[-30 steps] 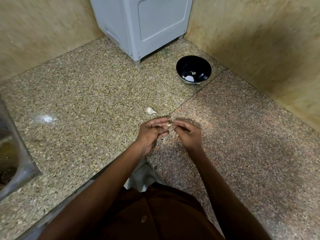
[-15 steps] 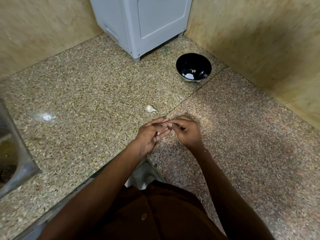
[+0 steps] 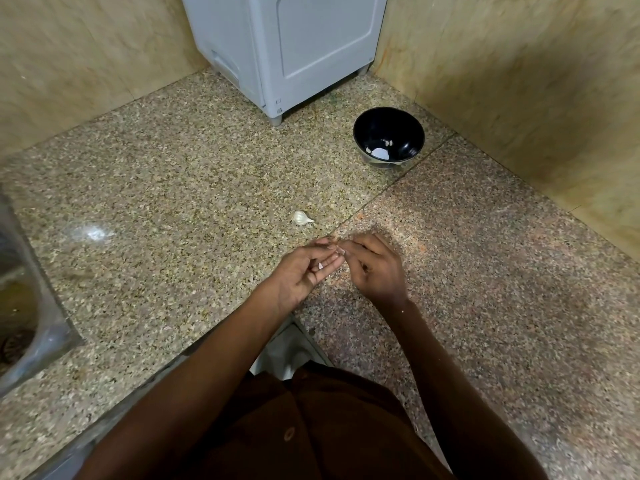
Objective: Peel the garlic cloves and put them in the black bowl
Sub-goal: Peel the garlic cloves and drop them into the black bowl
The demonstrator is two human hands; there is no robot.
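My left hand point(image 3: 301, 275) and my right hand point(image 3: 379, 268) meet fingertip to fingertip just above the granite counter. Between them they pinch a small garlic clove point(image 3: 338, 251), which the fingers mostly hide. A pale bit of skin point(image 3: 320, 266) lies on my left fingers. One unpeeled garlic clove point(image 3: 302, 218) rests on the counter just beyond my left hand. The black bowl point(image 3: 405, 129) stands farther back to the right, near the wall, with a few pale peeled cloves point(image 3: 380, 152) in its bottom.
A grey appliance point(image 3: 294, 46) stands at the back in the corner, just left of the bowl. A steel sink point(image 3: 31, 323) is set into the counter at the left edge. Tiled walls close off the back and right sides.
Both hands stay together on the clove, and the fingers have shifted slightly as they work its skin. The view has tilted a little. The bowl and the loose clove are unmoved.
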